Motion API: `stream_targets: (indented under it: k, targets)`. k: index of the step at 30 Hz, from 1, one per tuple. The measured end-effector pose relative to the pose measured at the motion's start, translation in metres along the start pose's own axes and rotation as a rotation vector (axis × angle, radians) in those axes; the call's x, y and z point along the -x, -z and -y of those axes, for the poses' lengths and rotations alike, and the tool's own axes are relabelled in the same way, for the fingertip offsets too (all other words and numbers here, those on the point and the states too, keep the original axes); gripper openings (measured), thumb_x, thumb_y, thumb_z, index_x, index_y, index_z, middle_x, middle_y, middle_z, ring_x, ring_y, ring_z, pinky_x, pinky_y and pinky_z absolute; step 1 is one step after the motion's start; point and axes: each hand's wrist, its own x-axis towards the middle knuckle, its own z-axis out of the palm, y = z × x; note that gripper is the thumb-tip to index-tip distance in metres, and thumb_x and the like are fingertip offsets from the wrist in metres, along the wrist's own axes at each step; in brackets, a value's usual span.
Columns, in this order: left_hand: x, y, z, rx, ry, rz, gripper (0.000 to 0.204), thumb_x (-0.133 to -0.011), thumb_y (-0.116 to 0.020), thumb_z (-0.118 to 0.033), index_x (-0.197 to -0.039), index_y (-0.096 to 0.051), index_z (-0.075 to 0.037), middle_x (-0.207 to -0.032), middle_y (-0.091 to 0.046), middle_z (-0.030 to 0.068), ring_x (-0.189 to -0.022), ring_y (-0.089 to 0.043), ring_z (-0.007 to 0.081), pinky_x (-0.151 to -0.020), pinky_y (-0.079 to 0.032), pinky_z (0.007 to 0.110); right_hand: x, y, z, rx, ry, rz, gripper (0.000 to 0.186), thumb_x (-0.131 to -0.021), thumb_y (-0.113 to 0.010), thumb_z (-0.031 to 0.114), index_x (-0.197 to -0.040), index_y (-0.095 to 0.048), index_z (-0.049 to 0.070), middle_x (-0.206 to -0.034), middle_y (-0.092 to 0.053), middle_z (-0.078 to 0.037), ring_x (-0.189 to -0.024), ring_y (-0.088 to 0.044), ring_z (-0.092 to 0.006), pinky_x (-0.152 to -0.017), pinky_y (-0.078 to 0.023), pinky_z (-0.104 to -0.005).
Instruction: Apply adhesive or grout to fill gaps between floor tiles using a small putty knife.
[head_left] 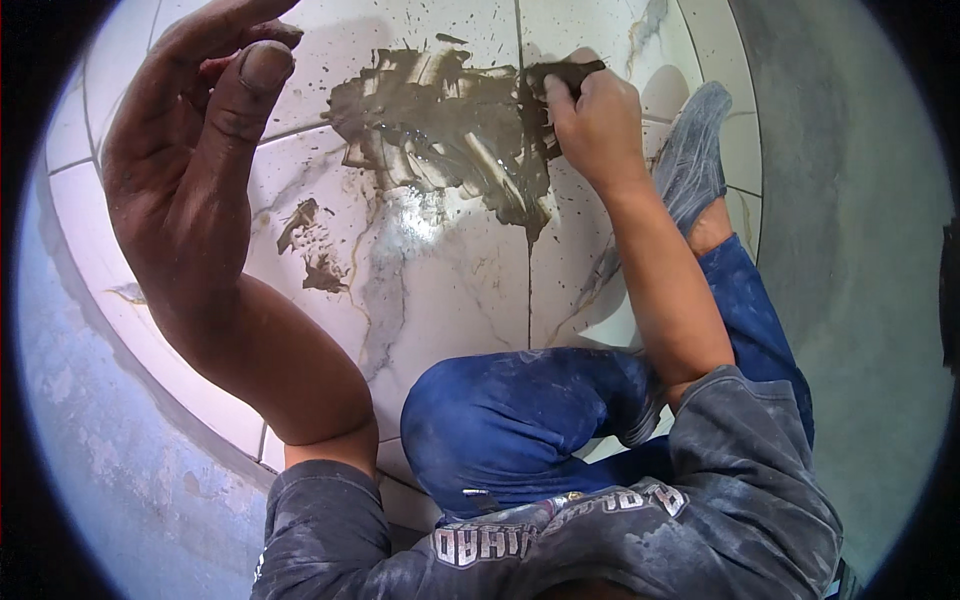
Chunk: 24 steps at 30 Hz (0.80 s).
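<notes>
My right hand (600,115) is closed around a dark flat spreader (572,74), coated in the same wet grey-brown paste and partly hidden by my fingers. It rests at the right edge of a broad smear of grout-like paste (450,115) on white marble-patterned tiles (455,290). The smear has straight-edged streaks and lies over a tile joint (530,290). Raised close on the left, my left hand (195,150) has loosely curled fingers and a thumb standing off the palm. Nothing shows in it; some fingers are cut off at the top.
Small paste blobs (322,272) and splatters dot the tiles left of centre. My bent knee in blue trousers (500,400) is at the near side, and my grey-socked foot (695,150) is right of my right hand. Grey surfaces (850,250) border the tiles on both sides.
</notes>
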Motion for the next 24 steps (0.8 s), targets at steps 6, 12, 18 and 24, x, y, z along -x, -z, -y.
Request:
stream_targets:
  k: [6, 12, 18, 24]
  targets:
    - [-0.001, 0.003, 0.003, -0.042, -0.032, 0.027, 0.03, -0.101, -0.056, -0.014, -0.127, -0.063, 0.0, -0.111, -0.07, 0.0144, -0.103, -0.066, 0.0211, -0.092, -0.051, 0.036, -0.01, 0.001, -0.012, -0.063, -0.109, 0.042, 0.026, -0.085, -0.069, 0.02, -0.08, -0.063, -0.004, -0.075, -0.064, -0.024, -0.074, -0.062, -0.0453, -0.069, -0.05, -0.0487]
    - [0.0, 0.002, -0.001, -0.058, -0.01, 0.003, 0.031, -0.102, -0.056, -0.016, -0.127, -0.063, 0.0, -0.111, -0.07, 0.0132, -0.104, -0.066, 0.0205, -0.092, -0.051, 0.036, -0.013, 0.002, -0.002, -0.105, -0.053, 0.073, 0.028, -0.086, -0.068, 0.024, -0.082, -0.065, -0.004, -0.078, -0.065, -0.026, -0.078, -0.063, -0.0454, -0.072, -0.05, -0.0494]
    - [0.0, 0.004, 0.001, -0.035, -0.032, 0.019, 0.03, -0.101, -0.057, -0.015, -0.126, -0.064, -0.001, -0.11, -0.07, 0.0124, -0.103, -0.066, 0.0201, -0.093, -0.051, 0.036, -0.018, -0.003, 0.004, -0.083, 0.095, 0.02, 0.019, -0.087, -0.071, 0.017, -0.086, -0.067, -0.001, -0.075, -0.066, -0.022, -0.068, -0.064, -0.0386, -0.062, -0.05, -0.0404]
    - [-0.001, 0.001, -0.005, 0.012, -0.012, -0.015, 0.03, -0.1, -0.058, -0.013, -0.126, -0.064, 0.0, -0.108, -0.07, 0.0134, -0.102, -0.065, 0.0198, -0.091, -0.05, 0.034, -0.033, -0.001, 0.025, -0.214, 0.314, 0.12, 0.016, -0.087, -0.07, 0.012, -0.095, -0.069, -0.001, -0.079, -0.068, -0.02, -0.07, -0.066, -0.036, -0.065, -0.051, -0.0393]
